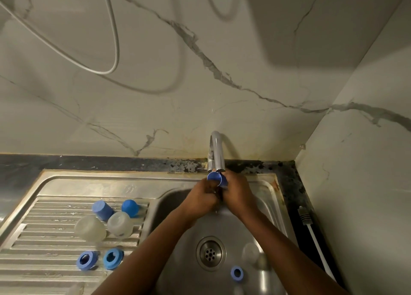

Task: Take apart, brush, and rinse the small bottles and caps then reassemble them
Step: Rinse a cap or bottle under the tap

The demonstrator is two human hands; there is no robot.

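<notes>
Wall: I see a pale marble-patterned wall (pixel 200 94) closing off the back and the right side. A dark speckled counter strip (pixel 111 162) runs along the sink's back edge.
Sink: the stainless steel sink (pixel 111 179) fills the lower view. The open room is in the basin's front half, between the two forearms.
Drainboard: the ribbed steel drainboard (pixel 44 245) takes up the left side, and its front-left corner is bare.
Tap: a curved chrome tap (pixel 216 152) stands at the basin's back edge.
Left hand: the left hand (pixel 201 200) is curled against the cap from the left, gripping it.
Right hand: the right hand (pixel 239 194) wraps the cap from the right, and the two hands touch.
Task piece: the blue plastic cup-shaped cap (pixel 216 179) is held just under the spout, with its rounded rim showing above the fingers.
Bottles: two cloudy translucent round bottles (pixel 90 228) (pixel 119 224) sit mid-drainboard, side by side.
Caps: two matte blue caps (pixel 102 210) (pixel 130 208) lie just behind the bottles.
Rings: two blue collar rings (pixel 86 259) (pixel 113 258) lie near the drainboard's front edge. A third blue ring (pixel 236 272) lies in the basin, front-right of the round steel drain (pixel 210 253).
</notes>
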